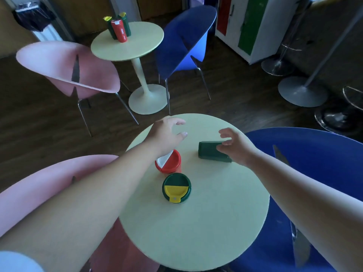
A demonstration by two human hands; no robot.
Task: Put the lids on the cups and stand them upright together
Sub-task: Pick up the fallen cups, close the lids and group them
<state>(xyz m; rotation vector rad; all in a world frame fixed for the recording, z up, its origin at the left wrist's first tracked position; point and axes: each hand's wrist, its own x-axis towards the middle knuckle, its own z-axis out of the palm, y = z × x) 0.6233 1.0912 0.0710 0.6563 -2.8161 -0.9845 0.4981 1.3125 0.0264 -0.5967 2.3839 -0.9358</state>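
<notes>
On the round pale table [196, 228] a green cup with a green-and-yellow lid [176, 188] stands upright near the middle. Just behind it stands a red cup with a red-and-white lid [169, 161], partly hidden by my left forearm. A second green cup [210, 152] lies on its side at the right; whether it has a lid cannot be seen. My left hand [167, 132] hovers open above the table's far part, holding nothing. My right hand [235, 146] is open with curled fingers at the lying cup's right end, fingertips near or touching it.
A pink chair [39, 185] is at my left and a blue chair [314, 154] at my right. Beyond stands another round table [137, 46] carrying three upright cups [118, 28], with a pink chair [64, 69] and a blue chair [186, 42] around it.
</notes>
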